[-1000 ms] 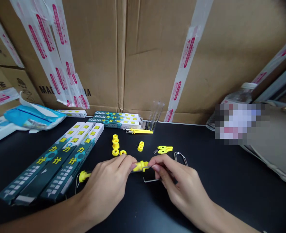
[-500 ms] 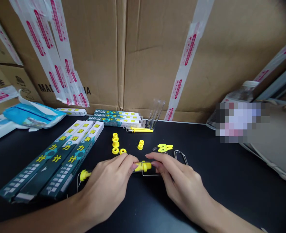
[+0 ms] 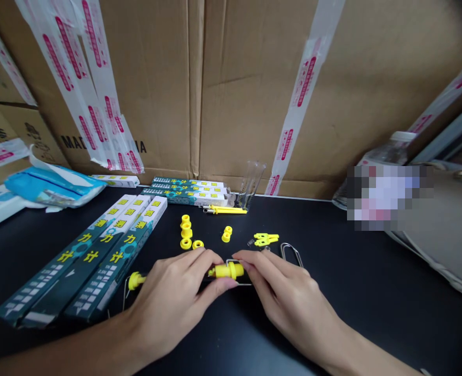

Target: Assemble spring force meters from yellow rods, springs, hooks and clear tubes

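Observation:
Between my hands lies a tubular spring scale, its yellow plug showing in the gap and a bent wire loop running around that plug. My left hand is closed around the tube, thumb below and fingers above. A yellow end cap with a wire hook sticks out past its left side. My right hand pinches the right end of the plug and wire; its fingertips hide the exact grip. Just beyond the fingers are a large wire clip, yellow flat pieces and a small spring.
Long printed boxes lie at the left, with more boxes at the back. Yellow rings, yellow rods and clear tubes are behind my hands. A plastic bottle and a grey bag stand right.
The wire loop has turned around the plug, its bend now on the far side. My left thumb has stretched rightward below the plug, and more of the plug shows.

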### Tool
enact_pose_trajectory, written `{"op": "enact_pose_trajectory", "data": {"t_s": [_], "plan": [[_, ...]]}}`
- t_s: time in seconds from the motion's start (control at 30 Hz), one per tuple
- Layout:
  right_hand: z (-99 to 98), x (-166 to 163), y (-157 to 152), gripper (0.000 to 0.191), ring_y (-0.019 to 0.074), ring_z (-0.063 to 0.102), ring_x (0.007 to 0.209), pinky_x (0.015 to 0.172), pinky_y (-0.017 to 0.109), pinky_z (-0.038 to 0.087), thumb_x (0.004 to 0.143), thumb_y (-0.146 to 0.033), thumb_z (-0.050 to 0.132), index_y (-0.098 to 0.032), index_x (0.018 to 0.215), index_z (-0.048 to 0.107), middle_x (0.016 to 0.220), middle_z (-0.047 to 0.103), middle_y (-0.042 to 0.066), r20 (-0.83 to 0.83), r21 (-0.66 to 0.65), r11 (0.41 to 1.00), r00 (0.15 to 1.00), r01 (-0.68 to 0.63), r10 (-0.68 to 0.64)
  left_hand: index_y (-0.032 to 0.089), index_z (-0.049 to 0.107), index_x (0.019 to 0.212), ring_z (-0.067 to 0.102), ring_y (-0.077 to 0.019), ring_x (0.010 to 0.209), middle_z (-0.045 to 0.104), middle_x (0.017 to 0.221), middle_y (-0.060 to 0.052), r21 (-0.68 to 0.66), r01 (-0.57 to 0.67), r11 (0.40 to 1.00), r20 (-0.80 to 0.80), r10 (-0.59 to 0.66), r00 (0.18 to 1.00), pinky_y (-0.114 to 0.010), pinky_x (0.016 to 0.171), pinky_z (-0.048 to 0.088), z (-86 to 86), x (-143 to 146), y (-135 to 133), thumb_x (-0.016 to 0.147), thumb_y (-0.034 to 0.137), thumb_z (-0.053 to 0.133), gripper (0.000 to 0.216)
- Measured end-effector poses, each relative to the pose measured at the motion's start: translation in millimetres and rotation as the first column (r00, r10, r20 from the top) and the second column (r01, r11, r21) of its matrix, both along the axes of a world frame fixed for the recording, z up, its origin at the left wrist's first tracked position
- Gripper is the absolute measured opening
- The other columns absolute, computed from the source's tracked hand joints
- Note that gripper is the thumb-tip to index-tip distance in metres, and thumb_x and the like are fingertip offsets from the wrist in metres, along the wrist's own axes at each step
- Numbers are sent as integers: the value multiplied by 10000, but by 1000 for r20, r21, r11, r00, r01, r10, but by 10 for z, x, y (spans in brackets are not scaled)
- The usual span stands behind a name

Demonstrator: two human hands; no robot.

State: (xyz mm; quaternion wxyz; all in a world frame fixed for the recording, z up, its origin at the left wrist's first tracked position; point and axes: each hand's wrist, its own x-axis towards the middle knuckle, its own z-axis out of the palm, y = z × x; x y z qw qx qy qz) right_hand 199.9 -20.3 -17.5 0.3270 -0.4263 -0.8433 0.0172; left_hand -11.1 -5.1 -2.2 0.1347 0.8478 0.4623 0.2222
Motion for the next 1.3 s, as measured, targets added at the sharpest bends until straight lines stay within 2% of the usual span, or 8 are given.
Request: {"op": "enact_pose_trajectory", "data": {"t_s": [0.3,0.37,0.47,0.53,0.7,0.93,1.13,1.3], "plan": [[66,5,11,297,159,683,631,574,275,535,1071,-265,393,-169,1008,668,813,704,38,56,22,998,997,-54,53,264,658,899,695,-160,739,713,849,61,-30,14,999,50,-12,999,-248,635,482,2,-2,-14,976,379,597,152],[67,16,0,282,162,706,661,569,269,541,1074,-254,389,-162,1071,656,836,719,37,79,45,997,995,-60,57,261,663,881,696,-162,732,712,835,57,-24,13,1000,49,-11,999,-245,642,494,0,5,-24,967,382,610,158],[75,29,-19,310,187,740,805,590,273,568,1081,-221,337,-154,1194,619,987,740,80,174,106,991,983,-80,61,252,660,854,707,-168,739,719,822,52,-16,7,1000,50,-7,999,-249,680,519,-10,17,-34,937,357,656,134],[91,31,-25,341,203,736,854,597,276,584,1076,-181,306,-143,1166,632,1037,735,110,244,135,985,967,-110,74,244,645,857,720,-171,750,733,838,53,-31,0,1000,59,2,998,-258,695,528,-17,25,-36,917,318,687,104],[136,17,-43,337,223,725,769,631,308,622,1046,-84,308,-44,1177,616,885,741,125,311,215,955,941,-206,133,231,589,858,732,-169,735,747,845,58,-73,-16,997,88,23,996,-254,660,526,-26,29,-36,873,193,726,143],[32,-8,-35,326,212,733,721,637,289,631,1044,-49,276,-44,1037,601,802,730,139,199,256,947,969,-194,145,222,546,784,704,-147,690,722,804,66,-41,34,999,137,-28,990,-238,622,484,-55,17,-18,874,176,719,200],[-45,-30,-14,284,195,716,683,594,272,612,991,15,289,-112,998,543,817,709,110,87,181,972,987,-151,137,213,574,741,676,-130,613,701,731,71,25,46,999,204,-50,978,-225,589,467,-45,46,-15,835,134,738,205],[-86,-18,-35,295,189,727,706,605,258,609,904,54,302,-164,991,481,847,700,87,33,94,990,994,-110,107,211,607,754,681,-152,587,696,700,44,141,75,987,162,-98,982,-237,593,503,-61,61,-46,836,142,729,163]]}}
